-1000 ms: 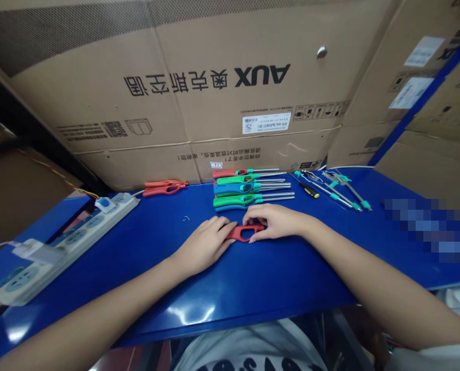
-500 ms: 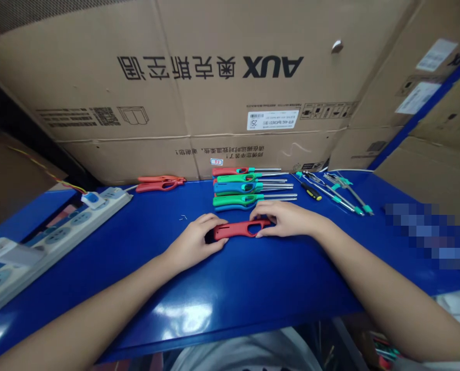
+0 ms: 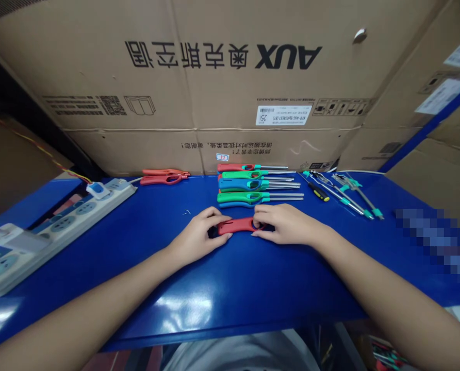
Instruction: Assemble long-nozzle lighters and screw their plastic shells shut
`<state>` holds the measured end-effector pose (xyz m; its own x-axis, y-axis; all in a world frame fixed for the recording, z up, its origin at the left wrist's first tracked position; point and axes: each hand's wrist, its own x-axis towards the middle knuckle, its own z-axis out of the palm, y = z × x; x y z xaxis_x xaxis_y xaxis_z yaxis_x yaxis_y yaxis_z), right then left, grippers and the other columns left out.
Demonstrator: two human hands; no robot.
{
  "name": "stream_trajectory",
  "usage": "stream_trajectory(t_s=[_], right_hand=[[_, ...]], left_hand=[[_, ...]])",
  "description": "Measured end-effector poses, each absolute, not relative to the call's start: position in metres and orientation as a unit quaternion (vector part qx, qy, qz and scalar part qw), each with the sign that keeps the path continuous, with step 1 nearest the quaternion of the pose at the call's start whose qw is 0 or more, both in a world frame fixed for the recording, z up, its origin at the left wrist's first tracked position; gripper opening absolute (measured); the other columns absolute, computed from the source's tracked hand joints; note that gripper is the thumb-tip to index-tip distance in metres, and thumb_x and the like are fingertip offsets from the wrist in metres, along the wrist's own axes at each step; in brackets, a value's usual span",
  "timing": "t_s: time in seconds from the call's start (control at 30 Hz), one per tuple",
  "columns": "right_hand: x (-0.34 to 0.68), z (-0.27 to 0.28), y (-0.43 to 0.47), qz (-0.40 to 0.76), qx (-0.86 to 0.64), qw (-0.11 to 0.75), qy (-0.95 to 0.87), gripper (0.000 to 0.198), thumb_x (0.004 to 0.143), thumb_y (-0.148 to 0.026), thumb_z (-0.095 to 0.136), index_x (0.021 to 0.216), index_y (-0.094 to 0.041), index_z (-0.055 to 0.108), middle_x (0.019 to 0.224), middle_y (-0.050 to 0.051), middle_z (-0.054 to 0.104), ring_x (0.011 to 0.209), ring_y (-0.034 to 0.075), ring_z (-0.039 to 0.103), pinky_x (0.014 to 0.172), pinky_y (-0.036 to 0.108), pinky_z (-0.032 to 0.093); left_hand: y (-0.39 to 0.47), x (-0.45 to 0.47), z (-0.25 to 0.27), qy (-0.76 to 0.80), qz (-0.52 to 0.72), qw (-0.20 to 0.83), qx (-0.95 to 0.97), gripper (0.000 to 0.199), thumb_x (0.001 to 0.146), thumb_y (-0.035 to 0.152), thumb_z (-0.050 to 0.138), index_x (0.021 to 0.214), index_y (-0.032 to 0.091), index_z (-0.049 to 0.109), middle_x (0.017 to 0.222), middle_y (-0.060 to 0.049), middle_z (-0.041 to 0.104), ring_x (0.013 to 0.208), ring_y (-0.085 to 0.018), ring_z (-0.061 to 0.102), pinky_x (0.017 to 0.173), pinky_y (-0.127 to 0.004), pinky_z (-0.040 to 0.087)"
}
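Beyond both grips, a cardboard panel [image 3: 230, 20] stands at the back of the blue desk [image 3: 222, 281], its print upside down: "AUX" in bold black with the characters 奥克斯空调 beside it. A smaller printed line runs below these. Farther right than the left grip, a white label [image 3: 283, 115] on the panel shows "25" and a model line starting "KFR"; the rest is too small to read surely. A QR code [image 3: 113, 105] is printed up and left of the left grip. Straight beyond the gap between the grips, a small blue-edged tag [image 3: 222, 157] seems to read "33".

The red handle [image 3: 235, 225] lies between the two grips, just above or on the desk; which, I cannot tell. The left grip [image 3: 193, 236] is narrow, thumb and fingers pinching the handle's left end; the right grip [image 3: 288, 225] closes round its looped right end. Just beyond them lies a row of lighters [image 3: 237, 197], with a black-and-yellow screwdriver [image 3: 318, 191] past the right grip.

Compared with half a second ago, the right fingers cover more of the loop's opening, while the left grip stays at the same end.
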<state>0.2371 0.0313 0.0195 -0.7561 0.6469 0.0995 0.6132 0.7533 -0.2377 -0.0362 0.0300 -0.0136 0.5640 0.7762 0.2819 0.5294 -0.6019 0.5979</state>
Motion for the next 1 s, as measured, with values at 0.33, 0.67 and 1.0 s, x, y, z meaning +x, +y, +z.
stream_trajectory(t_s=[0.33, 0.67, 1.0], right_hand=[[0.239, 0.024, 0.033, 0.139, -0.341, 0.103, -0.924, 0.005, 0.089, -0.023, 0.061, 0.092, -0.02, 0.06, 0.093, 0.003, 0.064, 0.078, 0.016, 0.059, 0.067, 0.027, 0.04], [0.242, 0.024, 0.033, 0.125, -0.342, 0.119, -0.924, 0.014, 0.099, -0.032, 0.052, 0.094, -0.021, 0.059, 0.092, 0.004, 0.065, 0.075, 0.016, 0.058, 0.066, 0.027, 0.041], [0.253, 0.034, 0.036, 0.145, -0.362, 0.248, -0.887, 0.021, 0.098, -0.033, 0.054, 0.084, -0.019, 0.061, 0.082, 0.004, 0.062, 0.074, 0.016, 0.056, 0.069, 0.028, 0.044]], left_hand=[[0.032, -0.036, -0.013, 0.387, 0.251, 0.219, 0.86, 0.04, 0.092, 0.037, 0.066, 0.128, 0.02, 0.064, 0.104, -0.006, 0.063, 0.091, -0.02, 0.064, 0.086, -0.036, 0.055], [0.031, -0.037, -0.014, 0.388, 0.265, 0.216, 0.856, 0.039, 0.092, 0.035, 0.067, 0.127, 0.02, 0.063, 0.108, -0.007, 0.065, 0.095, -0.021, 0.064, 0.089, -0.037, 0.054], [0.031, -0.035, -0.013, 0.379, 0.279, 0.228, 0.852, 0.021, 0.091, 0.028, 0.066, 0.11, 0.019, 0.067, 0.103, -0.006, 0.063, 0.088, -0.019, 0.062, 0.083, -0.033, 0.055]])
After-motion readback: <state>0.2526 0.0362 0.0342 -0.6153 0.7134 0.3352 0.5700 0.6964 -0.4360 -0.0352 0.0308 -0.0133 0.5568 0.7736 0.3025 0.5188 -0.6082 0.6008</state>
